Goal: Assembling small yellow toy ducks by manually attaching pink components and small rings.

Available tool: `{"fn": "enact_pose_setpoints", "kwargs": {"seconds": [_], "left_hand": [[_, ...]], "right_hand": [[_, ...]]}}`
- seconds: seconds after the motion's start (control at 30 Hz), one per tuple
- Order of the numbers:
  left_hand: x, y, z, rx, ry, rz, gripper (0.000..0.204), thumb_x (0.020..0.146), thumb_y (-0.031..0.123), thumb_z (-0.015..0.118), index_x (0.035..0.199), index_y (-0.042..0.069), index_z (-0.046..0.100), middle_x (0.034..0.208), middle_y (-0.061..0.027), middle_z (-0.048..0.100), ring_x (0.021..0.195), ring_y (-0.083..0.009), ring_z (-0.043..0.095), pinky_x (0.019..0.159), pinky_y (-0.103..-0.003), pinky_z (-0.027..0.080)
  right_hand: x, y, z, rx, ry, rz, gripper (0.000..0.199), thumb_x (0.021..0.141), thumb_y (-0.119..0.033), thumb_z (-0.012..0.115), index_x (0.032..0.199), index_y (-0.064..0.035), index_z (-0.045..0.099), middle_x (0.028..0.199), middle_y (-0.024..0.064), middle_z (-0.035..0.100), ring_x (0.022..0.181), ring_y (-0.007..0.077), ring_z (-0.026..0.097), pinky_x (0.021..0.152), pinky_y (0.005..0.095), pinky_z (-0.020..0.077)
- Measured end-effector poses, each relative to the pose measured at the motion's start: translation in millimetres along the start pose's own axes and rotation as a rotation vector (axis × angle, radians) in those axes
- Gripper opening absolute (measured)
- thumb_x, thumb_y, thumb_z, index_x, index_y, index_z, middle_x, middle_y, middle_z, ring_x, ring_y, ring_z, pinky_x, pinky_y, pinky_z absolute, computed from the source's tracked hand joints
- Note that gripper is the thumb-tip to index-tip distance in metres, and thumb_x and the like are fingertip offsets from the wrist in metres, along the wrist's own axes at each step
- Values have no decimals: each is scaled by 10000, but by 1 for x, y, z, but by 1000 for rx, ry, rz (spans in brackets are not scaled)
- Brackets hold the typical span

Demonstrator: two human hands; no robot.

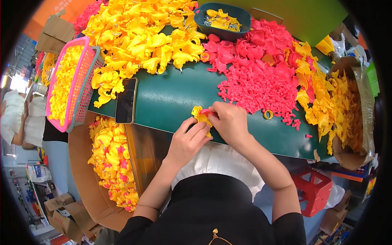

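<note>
Above the near edge of the green table, both my hands meet around a small yellow plastic part (pixel 197 110). My left hand (pixel 188 138) has its fingers closed on the yellow part from the left. From the right, my right hand (pixel 228 121) pinches a small pink plastic piece (pixel 205 112) against it. Fingers hide much of both pieces. Right of my hands lies a yellow ring (pixel 268 114), beside a heap of small pink parts (pixel 261 87). Larger pink curved shells (pixel 261 45) are piled behind that heap.
Yellow parts (pixel 151 28) cover the table's far left, near a phone (pixel 125 100). A dark bin (pixel 222 30) stands at the back. A pink basket (pixel 67 85) is at left, with a carton of yellow-and-pink pieces (pixel 112 159) below. Another carton (pixel 349 110) and a red stool (pixel 312 192) are right.
</note>
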State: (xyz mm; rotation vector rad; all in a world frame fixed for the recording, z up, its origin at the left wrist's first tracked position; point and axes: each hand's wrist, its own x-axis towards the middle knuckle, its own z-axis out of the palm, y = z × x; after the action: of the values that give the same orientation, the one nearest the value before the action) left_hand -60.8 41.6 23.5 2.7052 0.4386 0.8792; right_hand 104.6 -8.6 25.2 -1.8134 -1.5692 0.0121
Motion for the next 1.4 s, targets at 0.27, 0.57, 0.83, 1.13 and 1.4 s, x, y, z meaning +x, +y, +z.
{"fn": "enact_pose_setpoints", "kwargs": {"seconds": [0.27, 0.57, 0.83, 1.13, 1.4], "left_hand": [[-5, 8, 16, 82, 87, -54, 374, 687, 156, 791, 1017, 29, 669, 1031, -47, 638, 882, -258, 565, 764, -344, 496], [4, 5, 0, -103, 207, -112, 704, 681, 307, 852, 1247, 69, 507, 1313, -167, 446, 1065, -295, 495, 896, -400, 432], [12, -11, -2, -365, -84, -159, 667, 695, 124, 822, 1283, 143, 508, 1407, -150, 383, 1095, -303, 543, 928, -409, 481], [19, 2, 8, -249, -68, -140, 827, 639, 204, 872, 1349, 115, 457, 1372, -177, 440, 1232, -370, 474, 979, -442, 446], [17, -7, -7, -256, -50, -333, 596, 859, 299, 667, 1345, 17, 467, 1381, -168, 434, 1254, -346, 389, 1074, -434, 310]], "right_hand": [[-14, -5, -16, 267, 25, -5, 201, 820, -40, 668, 1020, -38, 683, 914, 115, 695, 771, 274, 657, 672, 353, 523], [-18, 8, -20, 302, -72, -65, 266, 830, -13, 647, 1089, -60, 682, 1065, 117, 687, 957, 293, 648, 839, 378, 515], [-1, 45, -81, 163, 30, 193, 200, 865, -96, 653, 1053, -40, 695, 1023, 143, 683, 984, 300, 625, 872, 375, 489], [46, 73, -111, -38, 85, 194, 205, 858, -130, 661, 1029, -21, 692, 1012, 155, 686, 1007, 316, 627, 886, 391, 482], [-32, 138, -180, -151, 372, 524, 203, 836, -98, 677, 1017, -3, 683, 959, 127, 689, 908, 240, 650, 820, 335, 503]]}}
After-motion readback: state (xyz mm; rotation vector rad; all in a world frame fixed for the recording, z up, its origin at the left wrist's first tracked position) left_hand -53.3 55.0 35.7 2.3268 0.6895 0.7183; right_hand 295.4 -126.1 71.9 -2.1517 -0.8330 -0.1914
